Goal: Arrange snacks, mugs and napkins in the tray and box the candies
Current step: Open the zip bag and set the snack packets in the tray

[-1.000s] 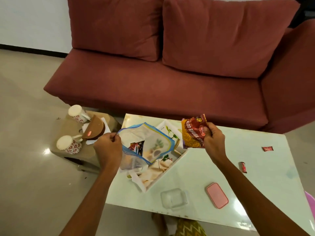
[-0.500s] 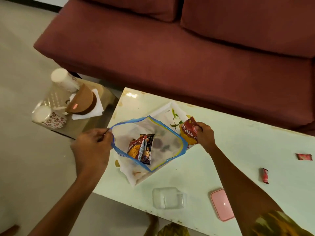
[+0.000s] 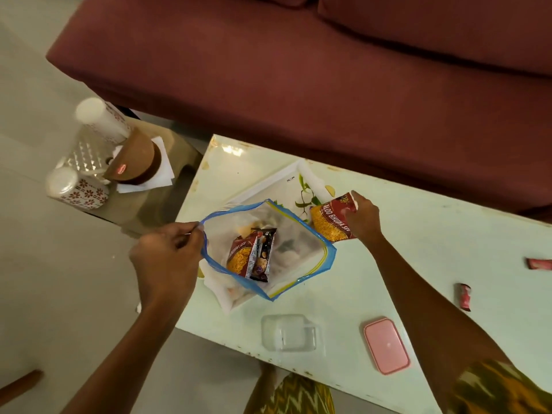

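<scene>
Presently: left hand [image 3: 167, 258] pinches the rim of a blue-edged zip bag [image 3: 268, 249] — mouth held open over the white tray [image 3: 268, 186], two snack packets [image 3: 252, 253] inside. Right hand [image 3: 363, 218] grips a red sev packet [image 3: 330, 221] at the tray's edge — candies [image 3: 464, 296] lie well apart on the table [image 3: 418, 249].

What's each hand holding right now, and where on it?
Left hand pinches the zip bag at its blue rim, holding the mouth open. Right hand grips the red snack packet by its top edge, over the tray.
</scene>
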